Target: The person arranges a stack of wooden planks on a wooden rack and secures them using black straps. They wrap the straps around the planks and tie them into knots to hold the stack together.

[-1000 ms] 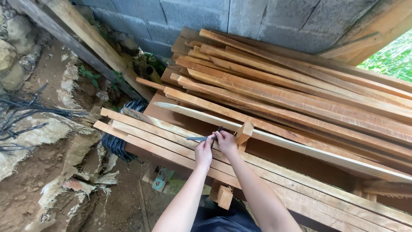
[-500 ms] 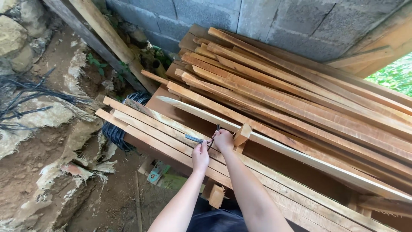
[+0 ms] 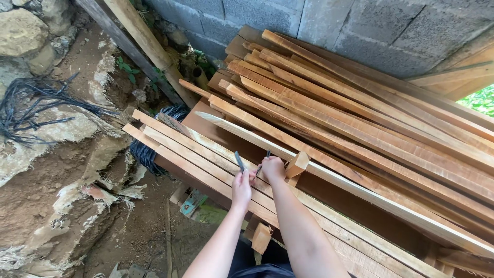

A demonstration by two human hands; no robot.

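My left hand (image 3: 241, 188) holds a small flat dark blade (image 3: 239, 160) that points up and away over the near wooden slats (image 3: 195, 154). My right hand (image 3: 273, 169) is closed around a thin dark pencil-like tool (image 3: 263, 162), just beside the left hand. Both hands rest over the slats at the front of the stack. A small wooden block (image 3: 297, 164) stands on end right of my right hand, against a long pale plank (image 3: 360, 188).
A big pile of reddish planks (image 3: 360, 118) leans toward a grey block wall (image 3: 360, 25). Earth and rocks (image 3: 31, 41) with black cables (image 3: 31, 108) lie left. A coil of black wire (image 3: 149, 154) sits under the slats. Another block (image 3: 261, 238) lies below.
The view has shifted slightly. My left hand has turned the blade from lying flat leftward to pointing up and away; the hands stay in the same spot on the slats.
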